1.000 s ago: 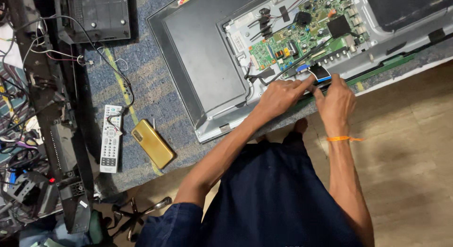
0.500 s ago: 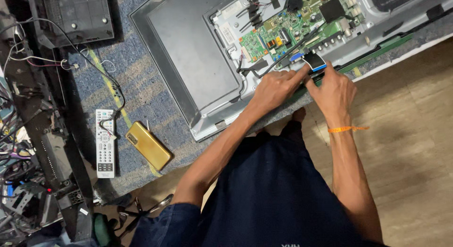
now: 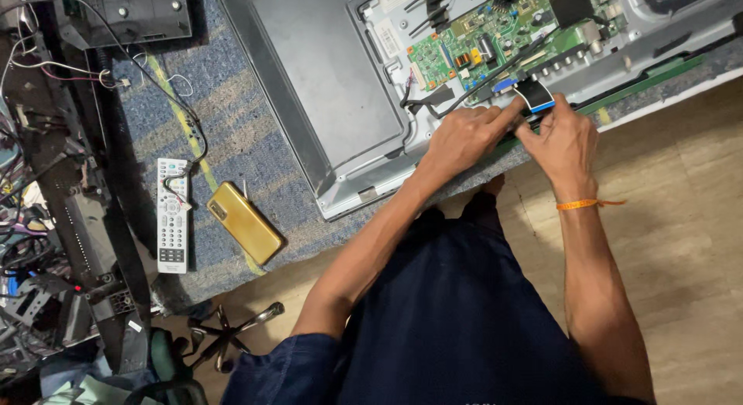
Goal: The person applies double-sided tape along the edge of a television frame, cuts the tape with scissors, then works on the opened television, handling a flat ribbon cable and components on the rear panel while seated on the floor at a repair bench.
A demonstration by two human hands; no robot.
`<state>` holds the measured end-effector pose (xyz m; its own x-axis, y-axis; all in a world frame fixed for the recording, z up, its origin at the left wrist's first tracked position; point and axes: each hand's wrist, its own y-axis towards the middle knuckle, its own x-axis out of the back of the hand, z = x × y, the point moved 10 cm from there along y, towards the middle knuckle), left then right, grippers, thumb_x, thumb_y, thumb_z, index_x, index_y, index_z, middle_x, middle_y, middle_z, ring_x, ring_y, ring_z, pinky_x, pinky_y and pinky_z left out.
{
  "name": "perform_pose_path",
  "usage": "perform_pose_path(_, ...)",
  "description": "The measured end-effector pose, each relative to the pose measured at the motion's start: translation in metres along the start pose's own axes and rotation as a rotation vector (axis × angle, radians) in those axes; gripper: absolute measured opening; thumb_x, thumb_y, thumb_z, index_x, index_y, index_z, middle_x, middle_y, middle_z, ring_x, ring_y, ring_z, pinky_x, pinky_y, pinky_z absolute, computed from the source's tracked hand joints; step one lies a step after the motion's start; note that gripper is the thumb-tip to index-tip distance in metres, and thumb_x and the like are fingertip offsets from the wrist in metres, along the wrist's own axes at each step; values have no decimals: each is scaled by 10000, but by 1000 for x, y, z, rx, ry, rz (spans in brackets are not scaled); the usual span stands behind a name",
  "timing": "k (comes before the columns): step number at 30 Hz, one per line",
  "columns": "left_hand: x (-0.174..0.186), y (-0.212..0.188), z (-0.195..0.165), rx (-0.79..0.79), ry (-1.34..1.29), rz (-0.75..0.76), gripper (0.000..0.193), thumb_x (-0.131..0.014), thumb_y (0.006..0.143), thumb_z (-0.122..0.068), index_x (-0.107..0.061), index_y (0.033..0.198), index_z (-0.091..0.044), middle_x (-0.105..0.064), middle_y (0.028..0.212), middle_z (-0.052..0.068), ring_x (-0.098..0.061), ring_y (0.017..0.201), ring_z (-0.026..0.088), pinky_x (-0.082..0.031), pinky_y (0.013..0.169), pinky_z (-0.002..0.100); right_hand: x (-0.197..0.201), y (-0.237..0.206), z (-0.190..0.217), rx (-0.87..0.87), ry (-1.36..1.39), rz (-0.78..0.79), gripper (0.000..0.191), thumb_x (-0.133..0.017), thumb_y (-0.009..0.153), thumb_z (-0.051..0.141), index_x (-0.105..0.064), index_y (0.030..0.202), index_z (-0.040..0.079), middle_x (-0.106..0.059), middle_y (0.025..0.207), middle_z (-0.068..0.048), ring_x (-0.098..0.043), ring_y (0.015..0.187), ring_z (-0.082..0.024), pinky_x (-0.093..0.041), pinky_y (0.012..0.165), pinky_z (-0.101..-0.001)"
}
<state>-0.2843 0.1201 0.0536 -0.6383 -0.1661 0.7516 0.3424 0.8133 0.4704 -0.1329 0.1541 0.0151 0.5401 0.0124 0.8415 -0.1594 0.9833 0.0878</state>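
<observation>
An opened flat television (image 3: 325,87) lies back-up on a blue carpeted bench, its green circuit board (image 3: 495,41) exposed. My left hand (image 3: 463,135) and my right hand (image 3: 563,138) meet at the set's lower edge. Both pinch a flat ribbon cable (image 3: 535,97) with a blue tip, just below the board. An orange thread band circles my right wrist.
A white remote control (image 3: 172,215) and a gold phone (image 3: 242,221) lie on the carpet (image 3: 232,126) to the left. Tangled wires and dark electronic parts (image 3: 54,219) crowd the far left. A dark panel (image 3: 128,14) sits top left. Wooden floor (image 3: 681,235) is at right.
The view has shifted, so the television sits higher and further right in frame. Both hands stay together on the ribbon cable, fingers slightly repositioned.
</observation>
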Motion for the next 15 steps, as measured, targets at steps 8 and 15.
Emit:
perform_pose_path(8,-3,0,1,8,84,7,448,-646,942,-143,-555,1381,-141,-635,819,28,-661,656,225,-525,597,384,33,-13,26,73,-36,-129,313,-808,935,135,-690,1197,12,-615,840,-121,-629,787,-328,-490,708,-456)
perform_pose_path(15,-1,-1,-1,3,58,7,419,-656,948,-180,-560,1352,-123,-641,816,39,-657,645,231,-512,577,388,9,-29,55,-78,-247,-135,192,-747,954,48,-698,1131,-9,-620,1073,-219,-657,768,-427,-493,651,-536)
